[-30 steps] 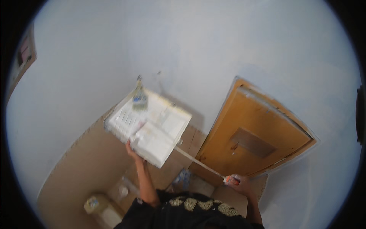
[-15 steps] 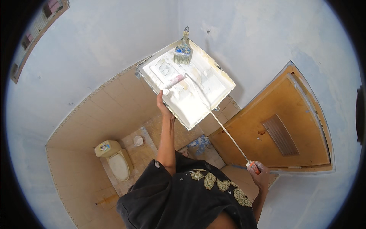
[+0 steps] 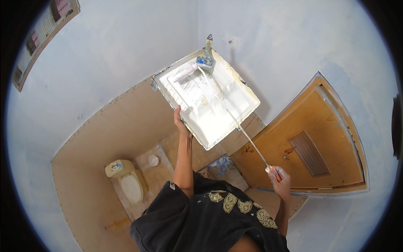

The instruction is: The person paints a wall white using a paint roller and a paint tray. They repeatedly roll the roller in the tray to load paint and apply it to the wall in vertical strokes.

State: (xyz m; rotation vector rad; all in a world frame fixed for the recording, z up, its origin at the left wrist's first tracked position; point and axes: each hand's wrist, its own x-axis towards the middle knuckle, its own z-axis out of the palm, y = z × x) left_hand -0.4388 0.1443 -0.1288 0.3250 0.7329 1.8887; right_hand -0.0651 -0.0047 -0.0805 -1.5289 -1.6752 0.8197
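My left hand grips a paint tray by its left edge and holds it up, thumb along the rim and the other fingers hidden underneath. White paint coats the inside of the tray. A paint roller rests on the far, ridged part, its thin metal rod running down to an orange and white handle. Around that handle my right hand is closed, with white paint smeared on its fingers. A flat paintbrush with a blue-spotted ferrule lies across the far corner, its handle sticking out past the rim.
Pale blue walls meet in a corner ahead, above beige tiles. A wooden door with a slatted vent stands at the right. Down at the left are a toilet and a small white container. A window shows at upper left.
The roller has moved up the tray toward the paintbrush, and my right hand has shifted up and slightly left with the handle. The tray sits slightly lower in view.
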